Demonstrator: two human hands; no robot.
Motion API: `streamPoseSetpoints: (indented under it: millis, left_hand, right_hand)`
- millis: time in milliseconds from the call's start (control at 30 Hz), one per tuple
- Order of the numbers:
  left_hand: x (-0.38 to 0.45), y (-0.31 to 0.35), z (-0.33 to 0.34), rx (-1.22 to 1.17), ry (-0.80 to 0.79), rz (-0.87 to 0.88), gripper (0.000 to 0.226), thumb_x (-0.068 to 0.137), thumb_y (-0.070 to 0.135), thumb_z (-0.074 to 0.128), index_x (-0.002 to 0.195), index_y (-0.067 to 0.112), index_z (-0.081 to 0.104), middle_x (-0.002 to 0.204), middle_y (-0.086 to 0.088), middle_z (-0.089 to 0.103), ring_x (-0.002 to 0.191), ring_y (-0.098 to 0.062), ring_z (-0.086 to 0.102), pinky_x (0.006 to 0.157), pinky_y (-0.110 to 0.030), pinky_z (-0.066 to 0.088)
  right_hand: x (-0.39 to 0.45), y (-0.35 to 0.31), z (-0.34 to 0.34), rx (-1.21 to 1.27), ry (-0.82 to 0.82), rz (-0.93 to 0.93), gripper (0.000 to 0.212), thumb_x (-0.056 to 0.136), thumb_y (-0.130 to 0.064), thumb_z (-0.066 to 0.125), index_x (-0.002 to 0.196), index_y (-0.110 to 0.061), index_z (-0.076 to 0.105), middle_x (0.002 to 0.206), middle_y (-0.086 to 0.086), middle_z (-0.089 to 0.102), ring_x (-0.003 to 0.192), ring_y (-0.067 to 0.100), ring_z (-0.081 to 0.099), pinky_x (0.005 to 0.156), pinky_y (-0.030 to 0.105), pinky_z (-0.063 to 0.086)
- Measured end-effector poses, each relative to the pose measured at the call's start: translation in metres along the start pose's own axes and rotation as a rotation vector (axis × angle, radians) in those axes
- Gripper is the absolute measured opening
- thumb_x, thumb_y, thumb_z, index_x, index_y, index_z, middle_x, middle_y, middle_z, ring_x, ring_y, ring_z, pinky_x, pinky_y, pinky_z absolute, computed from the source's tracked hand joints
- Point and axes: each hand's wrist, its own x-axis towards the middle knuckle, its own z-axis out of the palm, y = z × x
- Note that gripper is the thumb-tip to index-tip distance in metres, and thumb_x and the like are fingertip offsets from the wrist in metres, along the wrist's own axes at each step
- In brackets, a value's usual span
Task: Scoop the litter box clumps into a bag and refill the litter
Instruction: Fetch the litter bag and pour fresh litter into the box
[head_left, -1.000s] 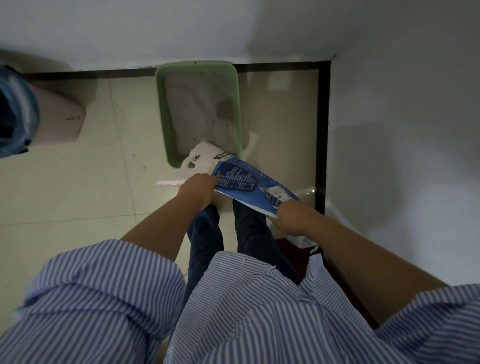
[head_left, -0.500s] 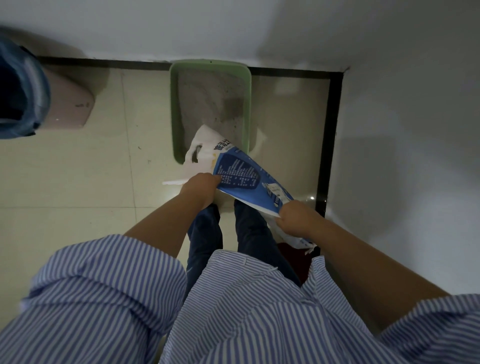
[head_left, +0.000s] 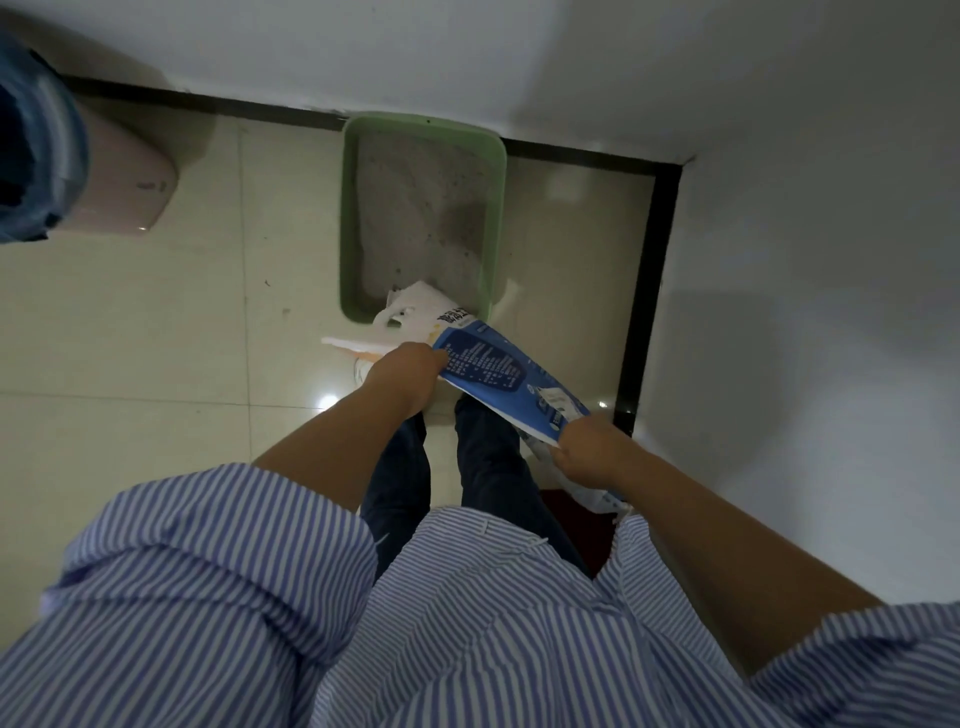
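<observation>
A person in a blue-striped shirt (head_left: 467, 623) stands on glossy cream floor tiles (head_left: 156, 338) in a room corner of white walls (head_left: 805, 234) with black skirting (head_left: 644, 291). The left hand (head_left: 402, 371) grips the upper end of a blue litter bag (head_left: 498, 374), and the right hand (head_left: 589, 449) pinches its lower end. The bag's white mouth tilts over the near edge of the green litter box (head_left: 345, 218), which holds grey litter (head_left: 421, 208) against the far wall. A pink bin (head_left: 124, 182) stands far left.

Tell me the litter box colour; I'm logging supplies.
Light green litter box, holding grey litter; the head view shows it.
</observation>
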Motion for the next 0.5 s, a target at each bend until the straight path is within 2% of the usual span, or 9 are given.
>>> streamPoseSetpoints:
  millis: [67,133,200,233,267,300,367,433,500]
  left_hand:
    - [-0.003,-0.005,-0.001,0.001,0.014,-0.001,0.040,0.093,0.006,0.040,0.134,0.007,0.039,0.129,-0.018,0.045,0.122,-0.029,0.043,0.099,-0.034,0.038]
    - [-0.005,-0.012,0.000,-0.003,0.026,-0.006,0.039,0.094,0.007,0.040,0.133,0.007,0.040,0.130,-0.017,0.044,0.123,-0.029,0.042,0.099,-0.034,0.038]
    - [-0.009,-0.019,0.001,-0.006,0.027,-0.011,0.039,0.093,0.007,0.041,0.133,0.007,0.040,0.130,-0.017,0.044,0.122,-0.029,0.042,0.098,-0.035,0.039]
    - [-0.011,-0.023,0.002,-0.004,0.031,-0.015,0.040,0.093,0.007,0.042,0.133,0.007,0.039,0.130,-0.017,0.044,0.122,-0.029,0.042,0.098,-0.035,0.039]
    - [-0.014,-0.027,0.002,-0.003,0.036,-0.021,0.040,0.093,0.008,0.043,0.133,0.008,0.039,0.131,-0.017,0.044,0.123,-0.028,0.042,0.098,-0.034,0.039]
    - [-0.017,-0.030,0.002,-0.002,0.033,-0.030,0.041,0.093,0.008,0.043,0.134,0.008,0.038,0.131,-0.017,0.043,0.123,-0.028,0.041,0.098,-0.034,0.039]
    - [-0.023,-0.037,0.001,-0.007,0.042,-0.042,0.041,0.094,0.007,0.042,0.135,0.008,0.037,0.132,-0.016,0.043,0.124,-0.027,0.040,0.096,-0.032,0.039]
    - [-0.031,-0.044,-0.005,-0.006,0.081,-0.041,0.040,0.093,0.006,0.042,0.133,0.008,0.039,0.131,-0.014,0.043,0.124,-0.025,0.039,0.094,-0.030,0.039]
    - [-0.036,-0.052,-0.010,-0.013,0.150,-0.037,0.039,0.092,0.004,0.041,0.130,0.008,0.041,0.131,-0.012,0.043,0.124,-0.023,0.039,0.093,-0.029,0.039]
  right_hand:
    - [0.002,-0.004,0.001,-0.034,0.000,0.002,0.043,0.099,-0.016,0.034,0.058,-0.022,0.025,0.098,0.010,0.059,0.074,0.012,0.039,0.052,0.019,0.028]
    - [0.006,-0.010,0.000,-0.062,-0.005,-0.003,0.044,0.100,-0.015,0.035,0.058,-0.022,0.025,0.107,0.013,0.060,0.077,0.011,0.039,0.067,0.019,0.033]
    - [0.008,-0.015,-0.002,-0.091,-0.019,-0.011,0.043,0.100,-0.016,0.034,0.058,-0.022,0.027,0.094,0.011,0.059,0.071,0.011,0.039,0.066,0.022,0.033]
    - [0.009,-0.018,-0.003,-0.093,-0.018,-0.011,0.040,0.100,-0.017,0.034,0.061,-0.020,0.035,0.083,0.008,0.055,0.069,0.010,0.039,0.062,0.022,0.030]
    - [0.011,-0.021,-0.003,-0.090,-0.010,-0.011,0.033,0.101,-0.017,0.033,0.071,-0.015,0.049,0.082,0.007,0.054,0.070,0.011,0.039,0.063,0.021,0.029]
    - [0.013,-0.025,-0.004,-0.094,-0.007,-0.011,0.029,0.100,-0.017,0.034,0.089,-0.007,0.059,0.093,0.011,0.059,0.075,0.011,0.040,0.066,0.019,0.029]
    - [0.014,-0.034,-0.007,-0.099,-0.022,-0.016,0.032,0.100,-0.015,0.035,0.113,0.002,0.058,0.118,0.016,0.060,0.085,0.011,0.040,0.072,0.022,0.036]
    - [0.016,-0.044,-0.009,-0.098,-0.009,-0.010,0.032,0.100,-0.014,0.034,0.117,0.003,0.056,0.124,0.017,0.058,0.093,0.014,0.049,0.085,0.026,0.042]
    - [0.016,-0.051,-0.012,-0.078,-0.003,0.004,0.033,0.101,-0.014,0.032,0.117,0.002,0.056,0.125,0.016,0.058,0.110,0.021,0.055,0.091,0.026,0.039]
